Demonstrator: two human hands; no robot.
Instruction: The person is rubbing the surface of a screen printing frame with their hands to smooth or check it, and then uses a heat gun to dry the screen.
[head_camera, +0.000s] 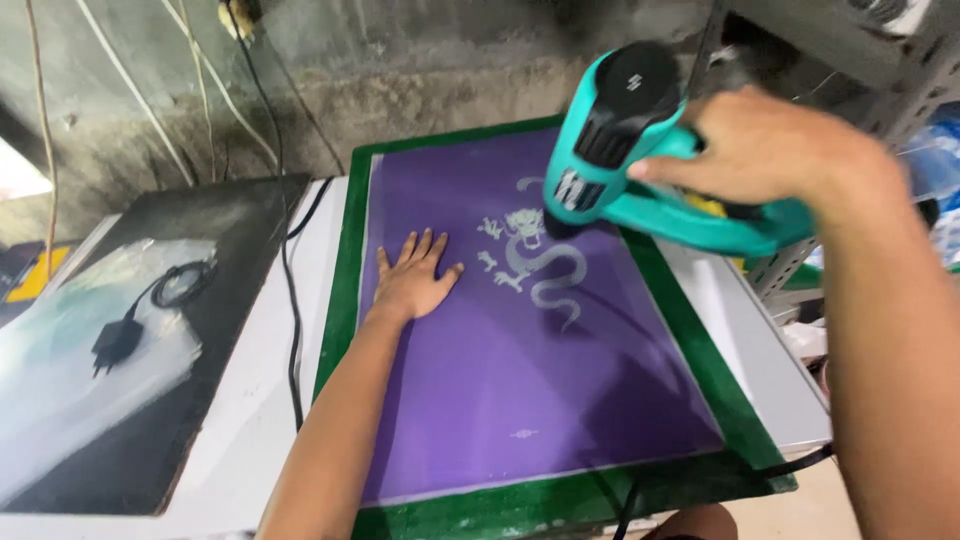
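A printing screen with a green frame (345, 265) and purple mesh (520, 370) lies flat on a white table (255, 400). A pale dragon design (530, 255) shows in the mesh's upper middle. My left hand (415, 275) rests flat on the mesh, fingers spread, just left of the dragon. My right hand (770, 150) grips the handle of a teal and black heat gun (620, 130), held above the screen with its nozzle pointing down at the dragon's head.
A dark board (130, 350) with a black power adapter (120, 340) and coiled cord lies at the left. Black cables (292, 330) run along the table beside the screen. A concrete wall stands behind, and metal shelving (900, 60) rises at the right.
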